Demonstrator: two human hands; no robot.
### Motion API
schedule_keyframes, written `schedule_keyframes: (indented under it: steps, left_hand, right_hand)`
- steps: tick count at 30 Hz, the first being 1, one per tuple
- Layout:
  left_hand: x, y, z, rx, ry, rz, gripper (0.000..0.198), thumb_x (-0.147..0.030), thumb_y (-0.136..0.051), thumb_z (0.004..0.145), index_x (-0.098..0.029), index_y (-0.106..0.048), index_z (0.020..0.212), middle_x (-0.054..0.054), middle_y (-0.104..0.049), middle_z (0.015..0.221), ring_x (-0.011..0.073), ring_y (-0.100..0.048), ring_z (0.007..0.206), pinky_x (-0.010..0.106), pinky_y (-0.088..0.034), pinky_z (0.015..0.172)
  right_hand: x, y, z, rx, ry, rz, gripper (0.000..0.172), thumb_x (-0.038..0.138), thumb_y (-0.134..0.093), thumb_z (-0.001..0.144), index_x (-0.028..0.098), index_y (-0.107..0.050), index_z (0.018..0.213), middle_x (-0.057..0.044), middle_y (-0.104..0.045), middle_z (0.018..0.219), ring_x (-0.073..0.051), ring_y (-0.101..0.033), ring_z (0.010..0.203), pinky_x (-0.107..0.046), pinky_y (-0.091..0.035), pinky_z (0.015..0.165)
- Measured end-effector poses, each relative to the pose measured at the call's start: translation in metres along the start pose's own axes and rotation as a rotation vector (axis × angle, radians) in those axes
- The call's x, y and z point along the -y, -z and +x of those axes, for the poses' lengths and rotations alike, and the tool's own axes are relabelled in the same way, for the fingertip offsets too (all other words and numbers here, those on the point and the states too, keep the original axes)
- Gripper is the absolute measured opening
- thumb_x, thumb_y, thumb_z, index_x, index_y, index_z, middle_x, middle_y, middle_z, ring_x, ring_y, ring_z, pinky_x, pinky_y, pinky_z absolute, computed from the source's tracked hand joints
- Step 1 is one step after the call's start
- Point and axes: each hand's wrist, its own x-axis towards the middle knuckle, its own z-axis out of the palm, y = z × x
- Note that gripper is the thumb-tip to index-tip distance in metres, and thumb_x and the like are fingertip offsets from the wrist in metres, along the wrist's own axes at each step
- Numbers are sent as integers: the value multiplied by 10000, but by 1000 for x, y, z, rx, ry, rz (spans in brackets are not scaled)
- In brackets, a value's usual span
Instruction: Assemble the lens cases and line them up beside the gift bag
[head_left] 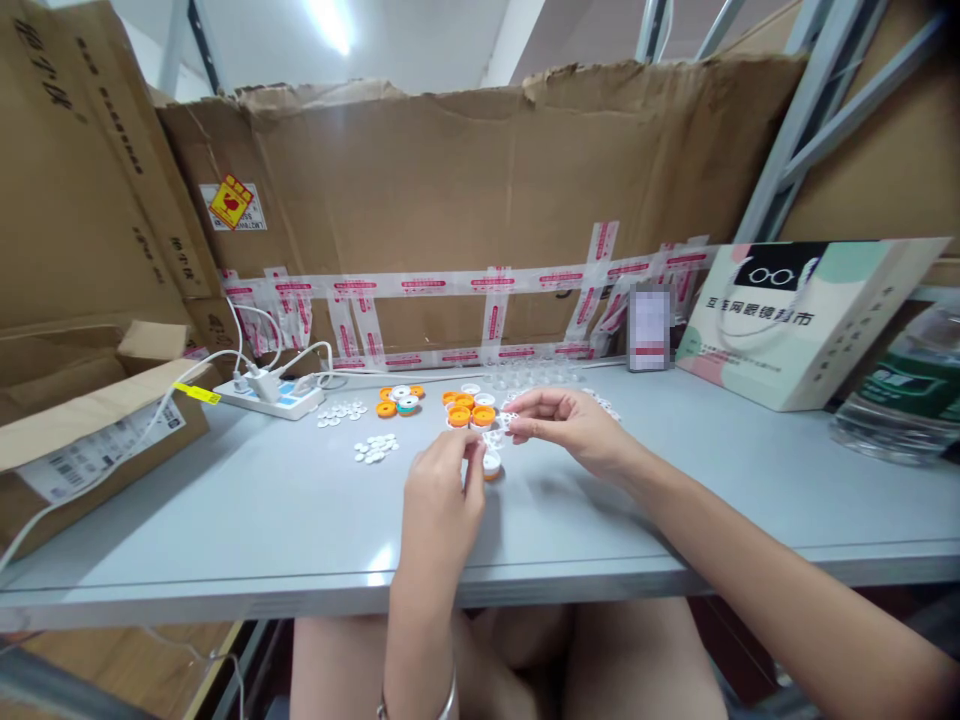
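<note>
The white piece (507, 421) in the right fingers (536, 430) is too small to tell. The picture's edge cuts the clear, green-labelled bottle (911, 375).

The small piece (511, 422) at the right fingers (529, 402) is white. The clustered caps (460, 416) are orange and white; one other cap (407, 407) shows teal beneath white. The little discs (375, 449) are plain white, the worktop (300, 520) pale grey. White tape (424, 284) with pink-red print stripes the brown cardboard (465, 180). The bag (757, 345) is cream with pink and green patches and a black panel; the bottle's label (907, 375) is green.
</note>
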Motion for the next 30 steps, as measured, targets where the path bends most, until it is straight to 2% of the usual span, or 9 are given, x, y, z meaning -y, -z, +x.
schedule_keyframes:
  steps: [4, 9, 20, 30]
  left_hand:
    - [-1, 0, 0, -37, -5, 7, 106, -165, -449, 850, -176, -554, 862, 31, -630, 842, 160, -577, 773, 285, -425, 706]
    - [-2, 0, 0, -80, -38, 17, 105, -161, -454, 849, -177, -558, 858, 30, -642, 851, 160, -584, 778, 282, -422, 702]
    - [-5, 1, -1, -138, -124, 55, 106, -143, -462, 849, -183, -560, 847, 18, -650, 824, 149, -593, 754, 276, -418, 699]
    - [-5, 1, -2, -154, -147, 40, 126, -131, -466, 840, -187, -577, 827, 19, -659, 798, 147, -602, 729, 270, -437, 681]
  right_hand:
    - [-1, -4, 2, -13, 77, -6, 219, 321, -753, 583, 196, -678, 746, -10, -683, 774, -141, -606, 736, -321, -461, 747]
    - [1, -8, 0, 53, 189, -21, 165, 283, -748, 595, 217, -689, 733, -5, -673, 850, -148, -597, 852, -318, -451, 814]
    - [3, -10, -7, 99, 52, 43, 189, 290, -746, 599, 203, -686, 756, 0, -704, 768, -139, -647, 726, -330, -508, 746]
    - [3, -9, -8, 122, -4, 74, 229, 281, -762, 578, 188, -666, 763, -9, -704, 751, -152, -660, 730, -337, -522, 750]
